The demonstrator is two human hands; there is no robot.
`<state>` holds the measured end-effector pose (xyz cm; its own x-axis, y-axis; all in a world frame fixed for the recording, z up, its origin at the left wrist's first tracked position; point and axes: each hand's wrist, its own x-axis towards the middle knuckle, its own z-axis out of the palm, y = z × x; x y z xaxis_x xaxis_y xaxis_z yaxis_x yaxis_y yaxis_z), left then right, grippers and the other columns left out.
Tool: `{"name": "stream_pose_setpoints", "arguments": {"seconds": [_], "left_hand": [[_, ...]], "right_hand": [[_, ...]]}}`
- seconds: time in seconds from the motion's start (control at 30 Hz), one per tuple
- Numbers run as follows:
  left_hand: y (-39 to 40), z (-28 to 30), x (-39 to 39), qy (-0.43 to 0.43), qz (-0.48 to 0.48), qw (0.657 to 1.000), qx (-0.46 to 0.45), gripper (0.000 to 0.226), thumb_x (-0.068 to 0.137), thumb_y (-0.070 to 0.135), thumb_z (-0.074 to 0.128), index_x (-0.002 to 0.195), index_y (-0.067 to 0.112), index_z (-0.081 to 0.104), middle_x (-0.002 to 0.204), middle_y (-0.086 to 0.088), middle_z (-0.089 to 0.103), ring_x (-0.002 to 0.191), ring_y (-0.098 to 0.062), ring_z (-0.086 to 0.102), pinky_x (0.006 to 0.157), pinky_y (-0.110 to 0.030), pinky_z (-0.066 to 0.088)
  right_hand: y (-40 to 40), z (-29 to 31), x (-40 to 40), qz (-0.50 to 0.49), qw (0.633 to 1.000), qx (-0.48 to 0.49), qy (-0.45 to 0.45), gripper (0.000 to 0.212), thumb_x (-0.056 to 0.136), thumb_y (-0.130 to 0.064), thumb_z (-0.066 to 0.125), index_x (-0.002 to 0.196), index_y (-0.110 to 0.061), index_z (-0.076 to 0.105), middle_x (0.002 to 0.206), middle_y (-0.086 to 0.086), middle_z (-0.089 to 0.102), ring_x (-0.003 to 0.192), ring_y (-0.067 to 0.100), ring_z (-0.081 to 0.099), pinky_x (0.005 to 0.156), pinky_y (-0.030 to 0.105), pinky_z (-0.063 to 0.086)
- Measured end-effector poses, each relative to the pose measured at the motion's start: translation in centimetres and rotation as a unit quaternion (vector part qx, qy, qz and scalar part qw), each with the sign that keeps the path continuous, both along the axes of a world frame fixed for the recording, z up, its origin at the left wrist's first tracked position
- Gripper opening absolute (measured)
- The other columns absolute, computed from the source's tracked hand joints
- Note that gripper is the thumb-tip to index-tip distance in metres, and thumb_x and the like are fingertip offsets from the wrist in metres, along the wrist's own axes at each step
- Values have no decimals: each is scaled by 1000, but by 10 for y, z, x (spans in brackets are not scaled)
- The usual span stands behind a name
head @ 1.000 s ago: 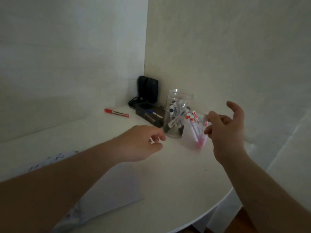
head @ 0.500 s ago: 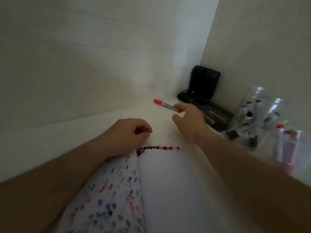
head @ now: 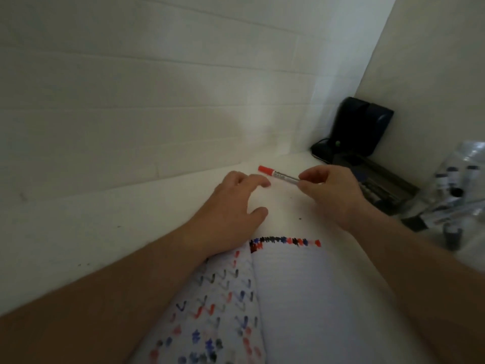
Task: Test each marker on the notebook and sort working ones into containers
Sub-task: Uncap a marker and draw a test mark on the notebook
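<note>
Right hand (head: 332,191): reaches forward, thumb and fingertips (head: 304,177) pinching the pale end of a red-capped marker (head: 278,174), the other fingers curled beneath.
Right forearm: bare, runs in from the lower right edge.
Left hand (head: 233,203): palm down, fingers loosely spread and bent, holding nothing, tips just short of the red cap.
Left forearm: bare, crosses from the lower left corner toward the middle.

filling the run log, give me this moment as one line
right hand pinches red-capped marker | left hand open, near cap | cap on | open lined notebook untouched
</note>
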<state>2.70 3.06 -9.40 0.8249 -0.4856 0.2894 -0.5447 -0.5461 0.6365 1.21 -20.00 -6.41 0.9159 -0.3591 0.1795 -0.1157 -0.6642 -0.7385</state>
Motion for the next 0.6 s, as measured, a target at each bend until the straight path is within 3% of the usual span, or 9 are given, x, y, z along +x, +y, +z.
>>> {"name": "stream_pose_setpoints", "arguments": {"seconds": [0.1,0.17,0.27,0.37,0.47,0.6], "left_hand": [[0,0,-4,-82,34,996,30,63,96,48,58,151,46,29,148,7,30,135,-17,30,111,-35,30],[-1,2,-8,-155,29,985,63,58,98,54,49,153,39,36,145,6,40,132,-19,35,110,-40,32],[-2,2,-12,-249,10,965,77,45,102,48,36,135,27,59,112,3,63,103,-23,54,88,-42,43],[-1,7,-22,-251,-44,965,65,42,104,45,33,127,21,60,96,2,65,82,-21,57,72,-42,49],[2,13,-32,-228,-83,967,82,42,104,51,28,131,28,52,95,3,66,81,-18,58,71,-42,51],[2,16,-37,-194,-100,972,85,46,103,55,27,140,37,47,96,4,70,81,-19,62,72,-43,50]], "right_hand": [[15,14,-43,42,996,75,-12,9,92,-19,78,97,-26,78,86,-4,75,79,11,68,68,27,51],[25,19,-63,73,987,140,-31,6,92,-13,77,94,-18,79,77,0,75,70,11,67,66,27,55],[36,15,-80,77,946,306,-81,10,93,-17,74,92,-8,74,71,4,71,60,12,58,59,26,50],[49,10,-87,98,878,460,-90,34,81,-45,73,90,-12,69,66,5,58,57,13,47,50,23,39],[63,6,-91,149,879,443,-97,43,76,-53,72,88,-12,65,62,6,47,53,14,40,46,25,30],[71,0,-93,146,908,370,-135,24,100,-31,67,86,-12,60,59,8,50,49,15,42,46,26,34]]}}
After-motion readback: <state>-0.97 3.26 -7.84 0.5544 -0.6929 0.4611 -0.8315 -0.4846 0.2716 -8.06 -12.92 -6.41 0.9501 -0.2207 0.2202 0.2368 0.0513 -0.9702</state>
